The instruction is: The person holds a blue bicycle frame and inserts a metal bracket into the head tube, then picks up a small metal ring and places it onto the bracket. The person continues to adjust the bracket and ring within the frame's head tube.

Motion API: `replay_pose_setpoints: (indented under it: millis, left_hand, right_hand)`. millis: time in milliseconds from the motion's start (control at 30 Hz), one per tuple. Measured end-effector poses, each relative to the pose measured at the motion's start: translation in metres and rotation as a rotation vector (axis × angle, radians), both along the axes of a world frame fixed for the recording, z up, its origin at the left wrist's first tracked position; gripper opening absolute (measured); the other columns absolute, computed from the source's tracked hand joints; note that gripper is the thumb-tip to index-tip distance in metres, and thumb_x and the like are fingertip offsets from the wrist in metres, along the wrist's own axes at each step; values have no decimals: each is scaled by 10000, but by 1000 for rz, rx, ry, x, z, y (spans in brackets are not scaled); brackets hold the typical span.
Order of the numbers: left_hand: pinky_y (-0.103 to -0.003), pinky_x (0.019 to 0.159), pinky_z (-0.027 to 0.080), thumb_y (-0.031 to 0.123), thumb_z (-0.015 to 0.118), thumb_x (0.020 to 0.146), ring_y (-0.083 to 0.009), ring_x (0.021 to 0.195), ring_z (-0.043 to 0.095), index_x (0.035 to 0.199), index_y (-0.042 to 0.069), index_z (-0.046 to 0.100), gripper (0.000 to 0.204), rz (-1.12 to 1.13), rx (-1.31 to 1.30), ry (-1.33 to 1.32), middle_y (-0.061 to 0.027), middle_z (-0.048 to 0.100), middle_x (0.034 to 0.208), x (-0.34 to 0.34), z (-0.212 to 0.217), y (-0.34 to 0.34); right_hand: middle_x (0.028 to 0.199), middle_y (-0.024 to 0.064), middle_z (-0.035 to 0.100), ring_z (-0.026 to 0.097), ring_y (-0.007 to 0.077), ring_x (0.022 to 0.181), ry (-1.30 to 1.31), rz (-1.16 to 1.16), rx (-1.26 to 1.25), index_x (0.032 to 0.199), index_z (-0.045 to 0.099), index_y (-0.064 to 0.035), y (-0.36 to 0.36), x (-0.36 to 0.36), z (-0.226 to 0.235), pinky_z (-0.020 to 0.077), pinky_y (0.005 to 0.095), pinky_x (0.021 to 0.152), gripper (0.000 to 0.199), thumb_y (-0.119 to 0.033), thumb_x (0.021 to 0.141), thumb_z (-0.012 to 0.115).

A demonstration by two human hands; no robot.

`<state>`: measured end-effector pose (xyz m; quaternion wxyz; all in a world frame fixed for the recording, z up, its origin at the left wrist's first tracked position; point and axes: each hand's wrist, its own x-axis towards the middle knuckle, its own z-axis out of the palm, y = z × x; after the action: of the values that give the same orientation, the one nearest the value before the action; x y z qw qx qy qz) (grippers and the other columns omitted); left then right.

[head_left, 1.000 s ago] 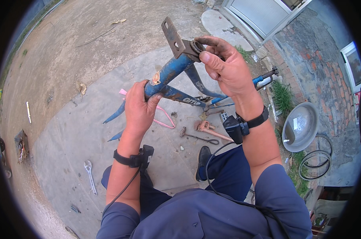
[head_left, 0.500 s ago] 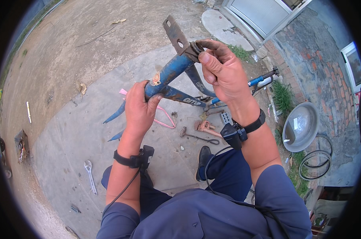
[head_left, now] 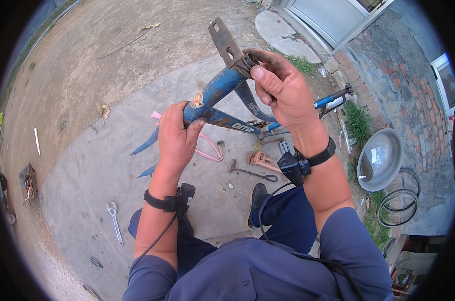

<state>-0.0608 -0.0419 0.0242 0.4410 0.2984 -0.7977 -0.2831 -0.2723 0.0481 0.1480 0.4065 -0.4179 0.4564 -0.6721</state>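
Observation:
A worn blue bicycle frame (head_left: 232, 120) is tilted up in front of me, its head tube (head_left: 215, 90) rising to the upper right. My left hand (head_left: 180, 131) is wrapped round the tube's lower end. At the upper end, a flat rusty bracket (head_left: 224, 42) with two holes sits against a dark ring (head_left: 248, 60). The thumb and fingers of my right hand (head_left: 282, 90) pinch this ring; the fingertips partly cover it. Blue fork blades (head_left: 146, 141) stick out on the left, beyond my left wrist.
On the grey sheet (head_left: 82, 185) lie an adjustable wrench (head_left: 115, 222), a hammer (head_left: 250, 173), a rusty pipe wrench (head_left: 261, 160) and a pink strap (head_left: 210, 154). To the right are a metal basin (head_left: 380, 159), rubber rings (head_left: 398, 206) and a brick wall (head_left: 403, 85).
The bracket and the tube's upper end have shifted very slightly to the right. Both hands keep their grips, and the right fingers have moved only a little at the ring.

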Motion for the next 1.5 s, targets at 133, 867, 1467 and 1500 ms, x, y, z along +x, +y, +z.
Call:
replay_pose_setpoints:
  millis: [133,867,1467,1500]
  left_hand:
    - [-426,783,443,347,789,875,-335,839,560,1204,26,607,494,9,-12,4,-129,597,941,0,-1,-1]
    - [-439,793,462,350,790,875,-365,885,578,1207,26,610,497,2,39,15,-139,619,973,-1,-1,0]
    - [-433,781,452,379,772,891,-350,849,573,1198,25,609,496,-3,10,5,-137,615,960,0,0,1]
    - [-433,781,452,382,770,892,-351,850,573,1197,25,609,497,-2,8,4,-137,614,957,0,0,1]
  right_hand:
    - [822,-22,584,466,44,601,-32,24,-13,1294,675,-26,0,-1,-2,336,204,495,388,-178,953,779]
    - [1172,136,652,640,256,1016,-405,-106,68,1259,612,29,20,-50,-22,518,308,770,396,-14,894,464]
    - [1365,218,617,653,345,1244,-154,69,-17,1359,536,-16,46,-42,-6,577,379,995,364,-29,1005,619]
    - [1359,216,623,659,341,1235,-138,69,-21,1349,544,-18,45,-43,-5,582,375,982,358,-41,1003,633]
